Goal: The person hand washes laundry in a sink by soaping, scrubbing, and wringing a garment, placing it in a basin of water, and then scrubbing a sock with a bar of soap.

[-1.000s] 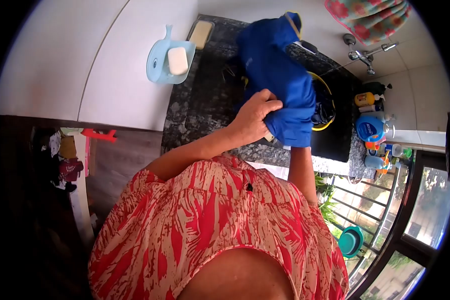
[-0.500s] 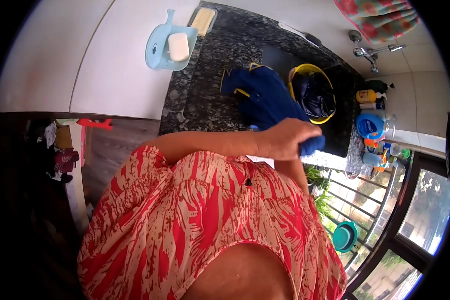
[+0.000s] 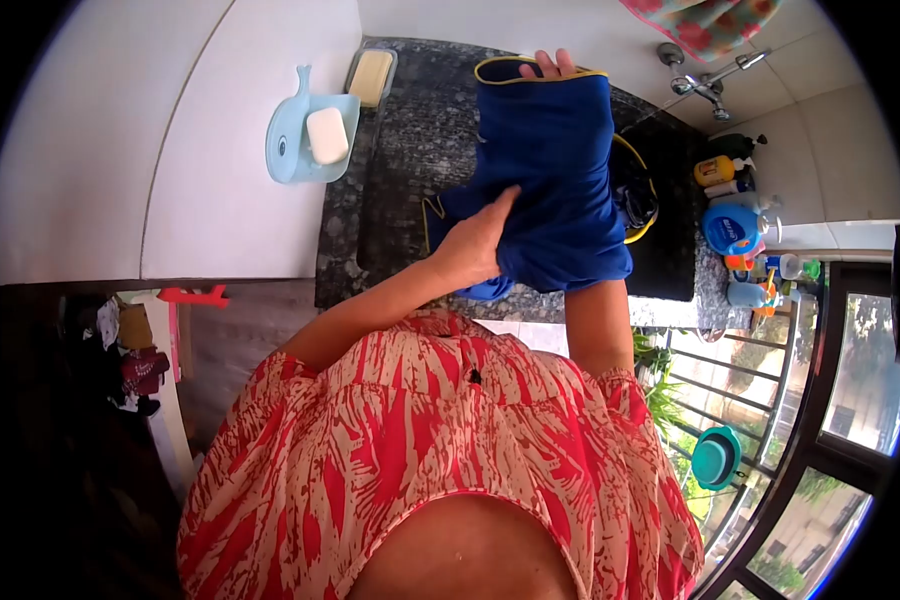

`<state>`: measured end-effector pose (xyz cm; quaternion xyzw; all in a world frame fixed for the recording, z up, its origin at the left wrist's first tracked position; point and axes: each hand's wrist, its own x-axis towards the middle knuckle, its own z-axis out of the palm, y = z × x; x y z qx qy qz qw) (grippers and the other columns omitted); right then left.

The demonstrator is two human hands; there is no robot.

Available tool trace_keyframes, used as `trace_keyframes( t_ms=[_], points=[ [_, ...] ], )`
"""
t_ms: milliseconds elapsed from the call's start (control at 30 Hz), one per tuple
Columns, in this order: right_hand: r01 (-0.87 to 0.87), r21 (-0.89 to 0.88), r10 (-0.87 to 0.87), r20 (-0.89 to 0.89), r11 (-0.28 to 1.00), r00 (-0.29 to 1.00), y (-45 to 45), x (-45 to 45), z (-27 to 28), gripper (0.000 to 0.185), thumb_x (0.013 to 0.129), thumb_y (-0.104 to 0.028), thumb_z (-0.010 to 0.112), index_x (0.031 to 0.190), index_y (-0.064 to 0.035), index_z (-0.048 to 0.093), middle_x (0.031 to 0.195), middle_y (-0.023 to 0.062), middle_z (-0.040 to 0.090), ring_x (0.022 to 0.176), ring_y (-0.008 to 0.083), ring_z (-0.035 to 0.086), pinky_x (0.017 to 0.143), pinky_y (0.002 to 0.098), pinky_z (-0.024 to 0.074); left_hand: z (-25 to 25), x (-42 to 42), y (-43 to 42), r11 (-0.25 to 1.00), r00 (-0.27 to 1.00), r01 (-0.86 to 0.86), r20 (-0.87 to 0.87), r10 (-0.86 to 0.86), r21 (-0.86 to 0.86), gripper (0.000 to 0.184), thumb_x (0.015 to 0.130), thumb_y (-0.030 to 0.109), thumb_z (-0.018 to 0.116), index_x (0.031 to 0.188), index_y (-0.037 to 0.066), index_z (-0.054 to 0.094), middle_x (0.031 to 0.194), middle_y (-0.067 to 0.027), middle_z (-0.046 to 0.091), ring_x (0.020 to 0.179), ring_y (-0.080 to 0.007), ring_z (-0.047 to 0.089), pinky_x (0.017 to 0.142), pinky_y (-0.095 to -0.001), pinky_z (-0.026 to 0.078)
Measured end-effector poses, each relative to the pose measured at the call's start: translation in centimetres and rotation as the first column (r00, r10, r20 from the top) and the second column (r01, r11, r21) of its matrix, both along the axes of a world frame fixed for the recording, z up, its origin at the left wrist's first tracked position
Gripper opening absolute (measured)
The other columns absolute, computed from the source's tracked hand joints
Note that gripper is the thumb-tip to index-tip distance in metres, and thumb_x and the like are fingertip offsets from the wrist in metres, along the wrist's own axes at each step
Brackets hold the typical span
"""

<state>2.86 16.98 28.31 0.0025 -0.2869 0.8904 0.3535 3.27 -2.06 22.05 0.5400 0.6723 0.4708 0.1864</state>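
A blue garment with yellow trim (image 3: 560, 170) is stretched upright over the dark stone counter. My right forearm runs up inside it from the lower end. At the upper opening, the fingertips of my right hand (image 3: 550, 65) stick out, stretched and slightly apart; the rest of that hand is hidden by cloth. On the garment's left side my left hand (image 3: 473, 243) grips the fabric, thumb lying on the front. Part of the garment hangs down at the left over the counter. Behind its right edge is a yellow tub (image 3: 650, 215) holding dark cloth (image 3: 627, 190), partly covered.
A white soap bar (image 3: 327, 136) sits in a light-blue whale-shaped dish (image 3: 283, 165), near a cream bar (image 3: 371, 79) in a clear dish. A wall tap (image 3: 710, 88) is at upper right. Bottles, including a blue one (image 3: 730, 229), line the counter's right end.
The garment was bunched and low across the counter, with a hand clutching one end. Now it is raised and spread over my right arm, fingers out at the top; my left hand holds its side.
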Motion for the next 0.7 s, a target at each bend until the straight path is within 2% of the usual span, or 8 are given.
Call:
trace_keyframes(
  t_ms=[33, 133, 267, 367, 433, 533, 600, 700],
  points=[
    [-0.102, -0.083, 0.096, -0.081, 0.991, 0.992, -1.2, 0.7, 2.2, 0.039, 0.092, -0.011, 0.056, 0.128, -0.0009, 0.044, 0.123, 0.0149, 0.056, 0.100, 0.0206, 0.057, 0.092, 0.0339, 0.0476, -0.5, -0.4, 0.1, 0.997, 0.989, 0.046, -0.141, -0.053, -0.058, 0.079, 0.074, 0.036, 0.076, 0.138, 0.005, 0.041, 0.110, -0.0216, 0.057, 0.093, -0.0382, 0.061, 0.085, -0.0407, 0.049],
    [0.195, 0.476, -0.325, 0.208, 0.858, 0.923, -2.9, 0.3, 4.0, 0.026, 0.098, -0.019, 0.047, 0.117, -0.0006, 0.050, 0.099, 0.0110, 0.063, 0.088, 0.0204, 0.058, 0.083, 0.0307, 0.0488, 0.5, -1.0, 0.8, 0.933, 0.886, 0.173, -0.365, -0.287, -0.316, 0.062, 0.079, 0.034, 0.071, 0.131, 0.004, 0.052, 0.119, -0.0204, 0.058, 0.108, -0.0356, 0.059, 0.098, -0.0399, 0.043],
    [-0.021, 0.336, 0.026, -0.010, 0.942, 1.000, -1.0, -0.3, 4.0, 0.015, 0.095, -0.018, 0.054, 0.093, -0.0035, 0.053, 0.079, 0.0049, 0.056, 0.075, 0.0167, 0.054, 0.069, 0.0284, 0.0455, 1.1, -2.5, 0.0, 0.938, 0.930, 0.341, 0.161, -0.329, -0.055, 0.041, 0.088, 0.028, 0.065, 0.119, 0.003, 0.061, 0.122, -0.0154, 0.060, 0.110, -0.0283, 0.059, 0.100, -0.0361, 0.043],
    [-0.157, 0.167, 0.144, 0.088, 0.973, 0.986, -1.4, 0.0, 3.5, 0.017, 0.091, -0.017, 0.060, 0.081, -0.0059, 0.053, 0.074, 0.0020, 0.052, 0.068, 0.0139, 0.051, 0.062, 0.0305, 0.0448, 4.9, -3.7, -1.3, 0.920, 0.654, 0.352, 0.658, -0.374, 0.173, 0.032, 0.093, 0.022, 0.061, 0.118, 0.002, 0.061, 0.115, -0.0090, 0.064, 0.103, -0.0182, 0.061, 0.093, -0.0319, 0.047],
    [-0.186, 0.241, 0.090, 0.360, 0.952, 0.929, -1.3, 0.3, -0.1, 0.017, 0.091, -0.022, 0.060, 0.091, -0.0070, 0.053, 0.084, 0.0027, 0.054, 0.075, 0.0147, 0.052, 0.067, 0.0311, 0.0451, 6.6, -5.9, -0.1, 0.965, 0.401, 0.123, 0.877, -0.263, 0.233, 0.029, 0.093, 0.021, 0.059, 0.115, 0.002, 0.061, 0.108, -0.0078, 0.067, 0.094, -0.0127, 0.063, 0.085, -0.0290, 0.051],
    [-0.567, 0.436, -0.247, 0.891, 0.699, 0.380, 0.2, 2.6, -9.8, 0.028, 0.090, -0.030, 0.060, 0.107, -0.0086, 0.053, 0.099, 0.0037, 0.057, 0.086, 0.0159, 0.053, 0.074, 0.0319, 0.0456, 2.8, -10.3, 1.7, 0.979, 0.087, -0.083, 0.980, -0.180, 0.187, 0.028, 0.091, 0.014, 0.055, 0.110, -0.005, 0.061, 0.108, -0.0141, 0.067, 0.098, -0.0224, 0.065, 0.090, -0.0357, 0.052],
    [-0.837, 0.241, -0.392, 0.919, 0.492, 0.034, 0.7, 5.9, -11.9, 0.039, 0.090, -0.035, 0.060, 0.118, -0.0097, 0.053, 0.108, 0.0044, 0.058, 0.094, 0.0168, 0.054, 0.079, 0.0324, 0.0459, -2.2, -11.3, 0.1, 0.993, -0.072, -0.086, 0.994, -0.081, 0.075, 0.028, 0.088, 0.011, 0.056, 0.111, -0.006, 0.061, 0.110, -0.0149, 0.066, 0.100, -0.0234, 0.064, 0.093, -0.0353, 0.051],
    [-0.900, 0.022, -0.296, 0.948, 0.436, -0.120, 1.4, 9.6, -5.1, 0.056, 0.089, -0.043, 0.060, 0.134, -0.0114, 0.054, 0.123, 0.0054, 0.061, 0.105, 0.0180, 0.056, 0.086, 0.0332, 0.0464, -5.2, -10.9, -2.6, 0.996, -0.047, 0.017, 0.995, 0.092, -0.091, 0.031, 0.085, 0.006, 0.057, 0.114, -0.005, 0.060, 0.112, -0.0152, 0.065, 0.102, -0.0240, 0.064, 0.095, -0.0343, 0.050]
  ],
)
